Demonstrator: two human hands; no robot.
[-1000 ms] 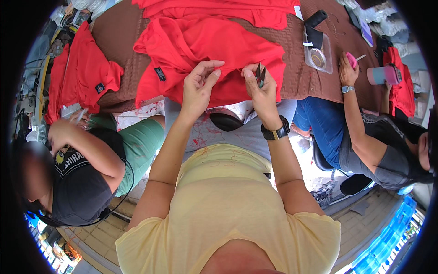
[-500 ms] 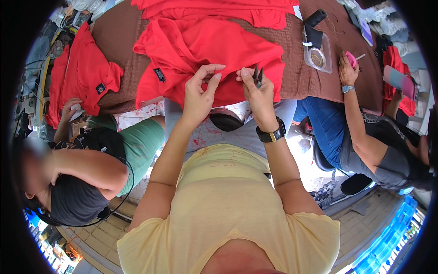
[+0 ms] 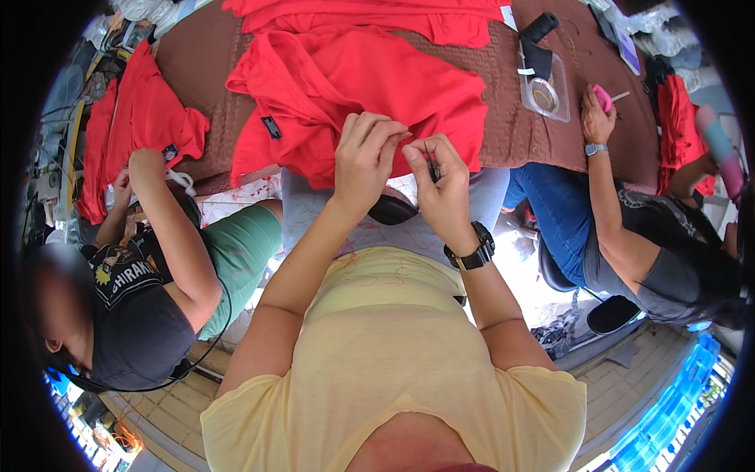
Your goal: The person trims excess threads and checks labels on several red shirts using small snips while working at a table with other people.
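Note:
A red garment (image 3: pixel 354 75) lies rumpled on the table's near edge, its small dark label (image 3: pixel 271 127) toward the left. My left hand (image 3: pixel 363 161) is closed in a pinch over the garment's near part; what its fingertips hold is too small to make out. Close beside it, my right hand (image 3: pixel 444 185) keeps black thread snips (image 3: pixel 432 164) tucked in its fingers. The thumb and fingertips of that hand are close to the left fingertips, and the snips' blades are mostly hidden.
More red fabric (image 3: pixel 370 20) lies behind on the brown-covered table (image 3: pixel 197 59). At right are a clear plastic box (image 3: pixel 562 98) with a tape roll and a black spool (image 3: pixel 539 28). A co-worker at left handles another red garment (image 3: pixel 145 110); another person's hand (image 3: pixel 599 122) rests at right.
My left hand has moved right and closed into a pinch near the right hand. The snips have turned inward. The left co-worker's arm has swung up to the red garment.

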